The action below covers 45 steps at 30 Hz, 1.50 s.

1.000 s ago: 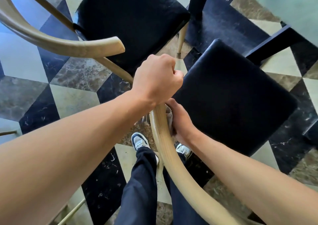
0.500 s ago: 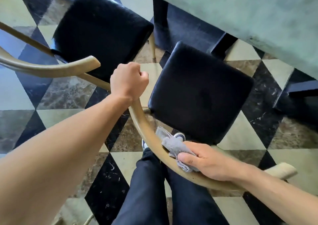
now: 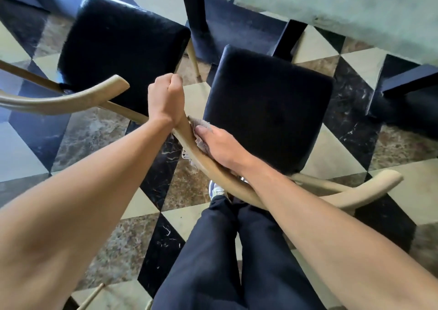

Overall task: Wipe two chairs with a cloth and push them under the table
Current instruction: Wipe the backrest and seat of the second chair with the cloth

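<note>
Gripping the chair's curved wooden backrest (image 3: 213,179), her left hand (image 3: 166,98) holds tight; the right hand (image 3: 220,146) presses a grey cloth (image 3: 200,126), mostly hidden, against it.

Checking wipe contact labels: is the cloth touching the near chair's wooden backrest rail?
Touching. The head view shows the right hand pressing the grey cloth flat against the curved wooden rail, no gap visible; the left hand grips the same rail further up.
</note>
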### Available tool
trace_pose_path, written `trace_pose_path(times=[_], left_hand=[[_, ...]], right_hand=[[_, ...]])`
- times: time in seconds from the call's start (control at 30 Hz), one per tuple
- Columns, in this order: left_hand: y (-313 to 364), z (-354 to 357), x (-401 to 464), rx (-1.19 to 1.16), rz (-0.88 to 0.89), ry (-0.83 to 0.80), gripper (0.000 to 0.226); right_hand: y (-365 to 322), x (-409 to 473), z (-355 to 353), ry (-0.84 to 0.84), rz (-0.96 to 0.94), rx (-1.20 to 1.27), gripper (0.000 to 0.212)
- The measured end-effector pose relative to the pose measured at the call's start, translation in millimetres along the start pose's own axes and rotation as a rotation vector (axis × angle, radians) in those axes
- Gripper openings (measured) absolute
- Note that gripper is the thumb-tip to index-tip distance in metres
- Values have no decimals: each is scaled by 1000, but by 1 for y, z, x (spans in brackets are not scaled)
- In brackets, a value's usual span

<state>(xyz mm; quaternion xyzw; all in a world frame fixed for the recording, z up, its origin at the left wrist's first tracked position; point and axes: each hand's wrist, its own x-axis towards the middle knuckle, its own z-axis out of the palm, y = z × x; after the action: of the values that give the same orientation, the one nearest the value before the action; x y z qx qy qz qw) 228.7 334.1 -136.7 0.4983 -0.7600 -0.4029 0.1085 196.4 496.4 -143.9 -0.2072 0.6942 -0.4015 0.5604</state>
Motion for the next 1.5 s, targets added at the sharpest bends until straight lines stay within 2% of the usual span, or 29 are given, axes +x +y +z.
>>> trace_pose_path(times=[0.1,0.17,0.23,0.33,0.4,0.53,0.6,0.7,0.83,0.97,1.1,1.33,1.4,1.5], left_hand=[[4,-2,-2,18,25,-16,35],[4,-5,-1,53,49,-27,34],[0,-7,5,99,84,-34,31],[-8,-1,10,186,131,-44,30],[-7,2,12,226,135,-32,33],[7,3,5,408,181,-102,31],[10,4,5,538,219,-152,27],[12,4,4,781,333,-190,25],[24,27,1,1128,504,-314,22],[53,89,-41,1019,516,-506,25],[71,149,-88,883,419,-653,25],[64,199,-110,820,227,-752,22],[57,207,-109,803,177,-763,24],[45,215,-103,778,139,-758,28]], right_hand=[[22,-41,-15,-41,-46,-135,37],[28,-79,-40,-55,-106,-356,25],[32,-110,-68,-108,-90,-592,22],[51,-147,-118,-177,106,-939,34],[60,-155,-155,-153,246,-1170,37],[60,-148,-186,-19,397,-1272,39],[67,-145,-179,-25,422,-1352,37],[68,-158,-172,-41,348,-1270,38],[65,-188,-199,-133,126,-1105,38],[75,-203,-235,-136,76,-1152,32],[77,-179,-256,-167,297,-1129,33],[74,-151,-217,-430,303,-1128,32],[81,-132,-214,-553,398,-1084,30],[92,-100,-205,-729,521,-1129,37]])
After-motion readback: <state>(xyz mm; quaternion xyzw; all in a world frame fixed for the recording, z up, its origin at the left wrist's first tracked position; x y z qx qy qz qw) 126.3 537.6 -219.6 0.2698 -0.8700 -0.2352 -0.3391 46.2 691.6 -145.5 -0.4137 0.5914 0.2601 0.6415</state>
